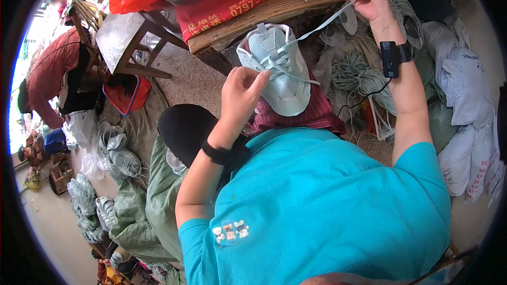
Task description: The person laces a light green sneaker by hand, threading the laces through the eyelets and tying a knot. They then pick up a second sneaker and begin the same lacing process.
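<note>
A pale blue-grey sneaker (288,92) rests on a dark red striped cloth (317,108) over my lap, its toe toward me. Its lace crisscrosses the tongue, and a loose end hangs past the right side near the toe. My right hand (369,1), raised at the upper right, is closed on the shoelace (325,25), which runs taut up from the shoe's eyelets. At the shoe's left side my left hand (243,91) is closed, thumb and fingertips pinched by the lacing. Whatever lies between those fingertips is too small to make out.
A wooden bench (264,13) with a red printed cloth stands just beyond the shoe. Bundled pale laces (359,74) lie to the right, near white sacks (467,89). At left are a stool (124,37), a red basket (134,95), green sacking (132,211) and another person bending (53,74).
</note>
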The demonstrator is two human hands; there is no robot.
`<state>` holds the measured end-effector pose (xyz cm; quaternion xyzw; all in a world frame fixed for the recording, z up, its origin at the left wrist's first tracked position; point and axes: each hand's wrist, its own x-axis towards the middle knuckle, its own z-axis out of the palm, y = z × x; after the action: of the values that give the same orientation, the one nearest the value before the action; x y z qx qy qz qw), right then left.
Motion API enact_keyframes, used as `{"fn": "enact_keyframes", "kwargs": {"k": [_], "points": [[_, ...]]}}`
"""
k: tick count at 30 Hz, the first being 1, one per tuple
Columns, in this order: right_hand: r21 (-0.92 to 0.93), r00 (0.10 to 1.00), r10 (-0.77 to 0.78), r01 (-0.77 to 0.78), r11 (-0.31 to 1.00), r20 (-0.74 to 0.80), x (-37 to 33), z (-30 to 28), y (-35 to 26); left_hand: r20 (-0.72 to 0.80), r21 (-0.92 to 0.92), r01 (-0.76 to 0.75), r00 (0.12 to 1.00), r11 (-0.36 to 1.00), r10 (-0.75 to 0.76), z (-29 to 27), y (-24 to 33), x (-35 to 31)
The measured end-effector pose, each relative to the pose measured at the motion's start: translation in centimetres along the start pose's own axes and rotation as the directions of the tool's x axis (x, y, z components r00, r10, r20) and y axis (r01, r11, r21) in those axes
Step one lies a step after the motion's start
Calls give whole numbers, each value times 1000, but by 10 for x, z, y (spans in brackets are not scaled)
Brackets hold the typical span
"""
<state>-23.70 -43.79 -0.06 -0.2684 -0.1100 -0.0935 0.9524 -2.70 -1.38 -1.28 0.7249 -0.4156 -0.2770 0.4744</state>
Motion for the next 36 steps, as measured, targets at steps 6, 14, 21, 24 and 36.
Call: {"fn": "enact_keyframes", "kwargs": {"k": [6, 14, 21, 24, 36], "points": [[-332, 702, -291, 81, 940, -651, 8, 36, 3, -121, 199, -236, 957, 951, 262, -1, -2, 0], [-388, 657, -313, 34, 921, -686, -12, 6, -7, -53, 281, -509, 838, 814, 543, -5, -7, 15], [-325, 509, -320, 83, 942, -799, -15, 22, -31, -206, 236, -419, 860, 877, 466, 11, -24, 11], [-405, 448, -388, 61, 912, -806, -35, 18, -71, -195, 270, -478, 823, 836, 533, 20, -30, 17], [-926, 604, -713, -125, 357, -356, -8, 90, -34, -83, 246, -263, 953, 933, 291, 6, 7, 16]]}}
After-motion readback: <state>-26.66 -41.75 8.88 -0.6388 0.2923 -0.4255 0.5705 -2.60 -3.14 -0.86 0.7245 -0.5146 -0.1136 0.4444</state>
